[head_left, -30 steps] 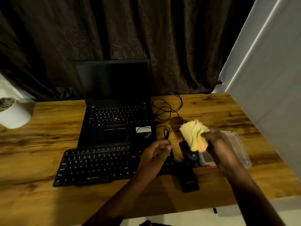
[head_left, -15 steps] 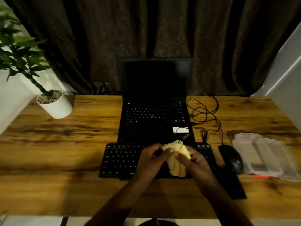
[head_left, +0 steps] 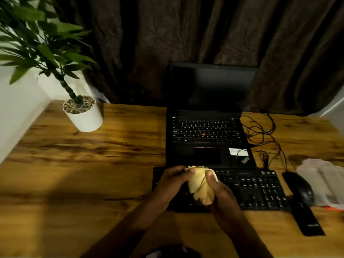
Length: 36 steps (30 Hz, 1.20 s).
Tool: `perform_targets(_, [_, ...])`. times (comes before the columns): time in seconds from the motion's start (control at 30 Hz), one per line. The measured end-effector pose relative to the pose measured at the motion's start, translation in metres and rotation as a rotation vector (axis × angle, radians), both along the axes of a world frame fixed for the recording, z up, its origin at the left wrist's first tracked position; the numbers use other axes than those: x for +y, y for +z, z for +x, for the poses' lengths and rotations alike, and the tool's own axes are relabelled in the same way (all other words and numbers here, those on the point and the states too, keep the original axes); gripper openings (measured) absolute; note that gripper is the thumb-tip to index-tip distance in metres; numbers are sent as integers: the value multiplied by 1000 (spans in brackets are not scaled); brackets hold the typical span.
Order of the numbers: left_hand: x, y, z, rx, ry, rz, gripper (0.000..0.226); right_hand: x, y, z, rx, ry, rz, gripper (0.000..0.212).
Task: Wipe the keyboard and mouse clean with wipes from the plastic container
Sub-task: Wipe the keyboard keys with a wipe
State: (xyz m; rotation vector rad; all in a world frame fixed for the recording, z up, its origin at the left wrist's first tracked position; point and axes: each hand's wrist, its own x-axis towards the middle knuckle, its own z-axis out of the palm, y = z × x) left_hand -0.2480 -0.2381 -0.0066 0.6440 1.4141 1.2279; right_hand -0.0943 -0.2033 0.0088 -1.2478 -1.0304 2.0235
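Observation:
A crumpled yellow wipe point(head_left: 200, 185) hangs just above the left half of the black keyboard point(head_left: 256, 189). My left hand point(head_left: 172, 183) pinches the wipe's upper left edge. From the right, my right hand point(head_left: 220, 190) grips it, thumb on top. Both hands hide the keyboard's left keys. The black mouse point(head_left: 299, 187) lies to the right of the keyboard, untouched. Beyond the mouse, at the right edge, stands the clear plastic container point(head_left: 323, 183).
An open black laptop point(head_left: 208, 135) stands behind the keyboard, with tangled cables point(head_left: 264, 135) to its right. A white pot with a green plant point(head_left: 83, 114) stands at the far left of the wooden desk point(head_left: 83, 174). A flat black bar point(head_left: 307, 220) lies below the mouse.
The wipe moved left from above the mouse to above the keyboard, and my left hand joined the right hand on it. The view swung left, bringing the plant in.

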Motion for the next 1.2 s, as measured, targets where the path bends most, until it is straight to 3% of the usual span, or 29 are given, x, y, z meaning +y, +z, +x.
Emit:
perform_targets(0.13, [-7,-10,-23,207,42,62,34,-11,5,-23,-45,6,20,47])
perform_targets(0.2, [-12,-13,-35,252,34,87,26,-18,9,-32,-17,-26,20,44])
perform_targets(0.27, [-17,-12,-43,258,-12,121,18,-24,11,-39,-4,-66,38,40])
perform_targets(0.5, [-27,-20,-51,283,-45,131,50,-39,10,-54,10,-102,-86,35])
perform_targets(0.6, [-31,-24,-58,415,-10,169,35,-39,8,-55,9,-134,-95,29])
perform_targets(0.67, [-36,-26,-69,613,-26,185,30,-35,1,-56,-116,-237,101,21])
perform_targets(0.77, [-42,-28,-92,941,-220,189,78,-22,-8,-52,-502,-276,681,9])
perform_targets(0.87, [-45,-30,-104,989,-443,51,122,-7,-19,-55,-853,-131,1206,25])
perform_targets(0.93, [-47,-33,-104,963,-518,17,141,-5,-26,-66,-990,10,1414,31])
perform_targets(1.03, [-49,-35,-105,951,-560,44,158,-8,-41,-84,-1124,205,1478,35])
perform_targets(1.2, [-47,-35,-105,975,-615,72,161,-17,-49,-95,-1191,330,1349,34])
